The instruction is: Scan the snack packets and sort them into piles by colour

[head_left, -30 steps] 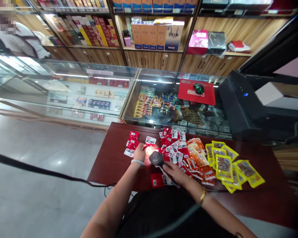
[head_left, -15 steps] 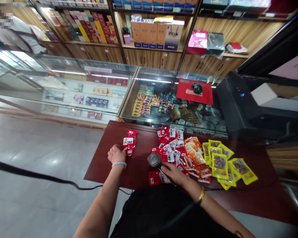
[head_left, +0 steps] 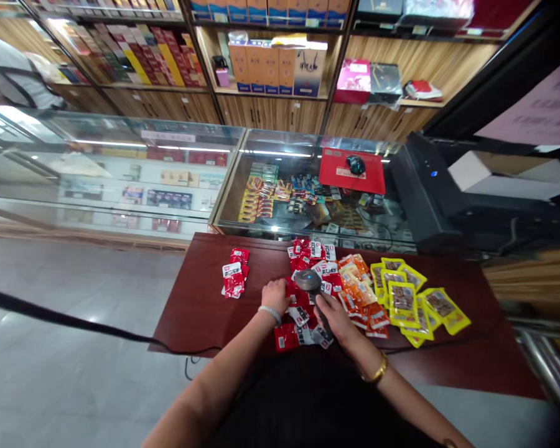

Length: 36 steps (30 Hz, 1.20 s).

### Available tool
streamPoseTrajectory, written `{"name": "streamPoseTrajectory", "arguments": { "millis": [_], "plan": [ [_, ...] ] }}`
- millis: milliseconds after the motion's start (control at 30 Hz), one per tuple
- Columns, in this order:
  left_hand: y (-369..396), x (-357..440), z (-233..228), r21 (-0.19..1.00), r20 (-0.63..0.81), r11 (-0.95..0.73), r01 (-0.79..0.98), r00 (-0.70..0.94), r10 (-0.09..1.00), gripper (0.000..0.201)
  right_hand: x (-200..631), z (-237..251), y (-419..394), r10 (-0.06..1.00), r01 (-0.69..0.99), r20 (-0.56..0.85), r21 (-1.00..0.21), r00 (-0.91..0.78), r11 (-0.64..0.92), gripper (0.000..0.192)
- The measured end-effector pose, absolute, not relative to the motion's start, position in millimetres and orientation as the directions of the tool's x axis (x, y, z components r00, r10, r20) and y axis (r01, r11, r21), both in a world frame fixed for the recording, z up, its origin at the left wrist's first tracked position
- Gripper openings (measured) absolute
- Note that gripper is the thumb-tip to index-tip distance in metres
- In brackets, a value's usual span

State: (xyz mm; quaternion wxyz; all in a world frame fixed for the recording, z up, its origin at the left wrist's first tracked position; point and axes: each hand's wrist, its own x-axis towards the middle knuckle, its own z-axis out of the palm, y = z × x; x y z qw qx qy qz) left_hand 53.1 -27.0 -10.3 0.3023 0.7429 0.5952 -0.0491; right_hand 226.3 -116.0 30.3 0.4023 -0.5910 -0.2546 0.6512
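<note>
My right hand (head_left: 336,317) grips a dark handheld barcode scanner (head_left: 310,282), its head over the red snack packets (head_left: 313,264) spread on the dark red table (head_left: 200,305). My left hand (head_left: 275,294) rests on the left edge of that red pile, fingers on a packet; whether it grips one is unclear. A small stack of red packets (head_left: 234,277) lies apart to the left. Orange packets (head_left: 360,292) and yellow packets (head_left: 404,298) lie to the right. More red packets (head_left: 295,336) sit near the table's front edge.
A glass display counter (head_left: 242,180) with goods stands behind the table, with a red mat and mouse (head_left: 353,169) on top. A black printer-like machine (head_left: 429,193) is at the right. Shelves of boxes (head_left: 280,62) line the back wall. A black cable (head_left: 74,320) crosses the floor at left.
My left hand left the small stack on the left and came right to the main red pile. The scanner moved up and right over the pile; its red light no longer shows.
</note>
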Motion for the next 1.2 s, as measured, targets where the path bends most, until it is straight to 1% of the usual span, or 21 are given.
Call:
{"name": "streamPoseTrajectory", "arguments": {
  "millis": [133,233,300,400,467,533,600,667,733,833,900,967,1033,1200],
  "plan": [
    [-24,35,-18,0.482,-0.488,0.044,0.875,0.227,0.843,0.019,223,27,-120,0.834,-0.223,-0.552,-0.814,0.008,-0.537,0.044],
    [-26,19,-21,0.538,-0.492,0.138,0.832,0.178,0.852,0.009,219,26,-122,0.830,-0.207,-0.556,-0.810,-0.027,-0.549,0.044],
    [-28,16,-18,0.545,-0.465,0.119,0.830,0.181,0.867,0.013,216,25,-122,0.820,-0.200,-0.571,-0.800,-0.038,-0.566,0.044],
    [-31,25,-11,0.543,-0.355,-0.050,0.838,0.283,0.891,0.032,212,26,-120,0.807,-0.214,-0.589,-0.783,-0.043,-0.584,0.045],
    [-33,39,-6,0.518,-0.310,-0.153,0.841,0.352,0.883,0.045,210,28,-118,0.809,-0.227,-0.586,-0.783,-0.046,-0.579,0.045],
    [-34,53,-4,0.488,-0.317,-0.199,0.850,0.385,0.867,0.055,210,32,-116,0.816,-0.231,-0.577,-0.788,-0.045,-0.570,0.044],
    [-34,62,-4,0.475,-0.347,-0.203,0.857,0.394,0.851,0.059,212,35,-115,0.820,-0.223,-0.572,-0.795,-0.039,-0.565,0.045],
    [-34,65,-6,0.489,-0.379,-0.186,0.852,0.399,0.835,0.054,215,38,-115,0.820,-0.209,-0.571,-0.799,-0.026,-0.563,0.046],
    [-34,59,-11,0.524,-0.421,-0.124,0.842,0.383,0.822,0.040,218,39,-116,0.820,-0.197,-0.572,-0.803,-0.008,-0.562,0.047],
    [-33,40,-21,0.653,-0.452,0.063,0.755,0.321,0.832,0.022,222,40,-119,0.812,-0.204,-0.584,-0.794,-0.011,-0.573,0.048],
    [-33,23,-28,0.728,-0.458,0.199,0.656,0.249,0.854,0.021,221,41,-120,0.804,-0.220,-0.592,-0.778,-0.055,-0.588,0.047],
    [-32,6,-35,0.755,-0.453,0.283,0.591,0.157,0.878,0.025,218,41,-121,0.790,-0.216,-0.600,-0.760,-0.127,-0.613,0.048],
    [-32,-9,-39,0.761,-0.431,0.311,0.570,0.086,0.898,0.027,211,42,-121,0.771,-0.169,-0.602,-0.755,-0.207,-0.634,0.050],
    [-38,-34,-46,0.780,-0.397,0.347,0.522,-0.016,0.918,0.022,191,43,-119,0.721,-0.026,-0.575,-0.775,-0.386,-0.632,0.049]
  ]
}}
